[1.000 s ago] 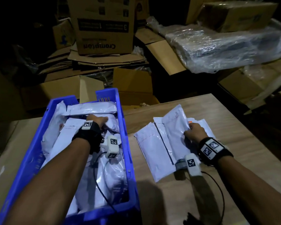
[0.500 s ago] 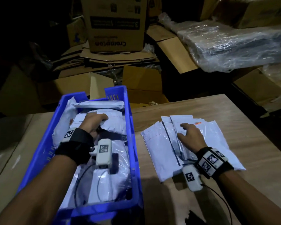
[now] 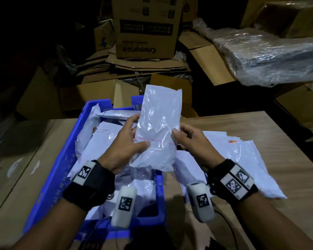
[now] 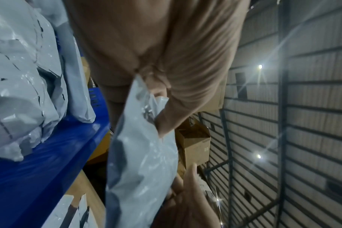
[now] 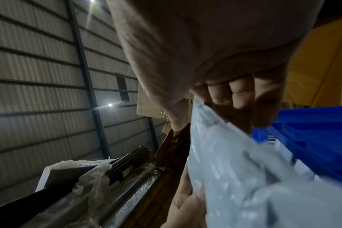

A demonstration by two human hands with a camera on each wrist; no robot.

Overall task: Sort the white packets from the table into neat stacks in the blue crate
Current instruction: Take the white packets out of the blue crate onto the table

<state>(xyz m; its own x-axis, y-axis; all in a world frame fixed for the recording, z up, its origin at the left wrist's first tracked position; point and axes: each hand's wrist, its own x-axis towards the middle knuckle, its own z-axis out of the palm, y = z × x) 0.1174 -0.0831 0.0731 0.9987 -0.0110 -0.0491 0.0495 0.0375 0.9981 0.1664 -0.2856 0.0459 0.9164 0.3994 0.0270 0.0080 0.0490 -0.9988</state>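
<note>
Premises present as a warehouse or storage and packing area. Evidence: beyond the held packet (image 3: 157, 130), printed cardboard cartons (image 3: 146, 27) stand on flattened cardboard sheets (image 3: 134, 64); further to the right of the grip lies a bulky load wrapped in clear plastic film (image 3: 267, 56). The wrist views show a corrugated metal wall (image 4: 303, 108) on steel framing. A blue crate (image 3: 49, 184) of packets sits on a plain wooden table (image 3: 287, 141). Lighting is dim.

Brand: "Crompton", upside down, on the tall cardboard box (image 3: 146, 27) at twelve o'clock.
Number: "3" in its black label band (remaining print too small).
</note>
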